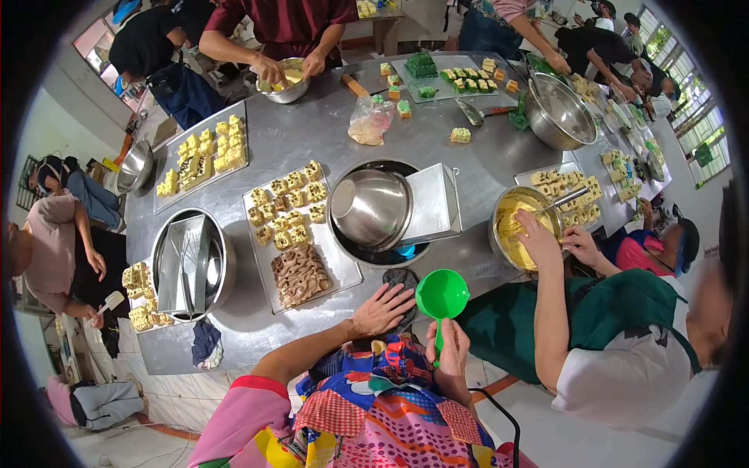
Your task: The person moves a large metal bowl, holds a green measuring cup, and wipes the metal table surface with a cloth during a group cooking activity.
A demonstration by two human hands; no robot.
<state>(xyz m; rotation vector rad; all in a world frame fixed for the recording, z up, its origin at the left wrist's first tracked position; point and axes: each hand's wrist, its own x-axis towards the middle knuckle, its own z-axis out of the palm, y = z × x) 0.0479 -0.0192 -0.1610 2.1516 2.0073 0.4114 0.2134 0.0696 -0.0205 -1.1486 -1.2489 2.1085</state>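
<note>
My left hand (381,311) lies with its fingers spread on a dark cloth (404,281) at the near edge of the steel table (468,146). In my right hand (449,345) is the handle of a green plastic ladle or funnel (443,293); its round bowl points away from me. Just beyond my left hand, a tray (345,275) bears a brown-frosted cake (299,275) and several small frosted pieces (295,196). Ahead, a large basin holds an upturned steel bowl (371,207) and a rectangular metal pan (432,205).
At my right, a co-worker in a green apron (632,327) works in a bowl of yellow batter or cream (524,225). Left stands a steel pot (228,263) holding a pan and whisk (186,281). Across the table, another person's hands (287,70) are in a bowl.
</note>
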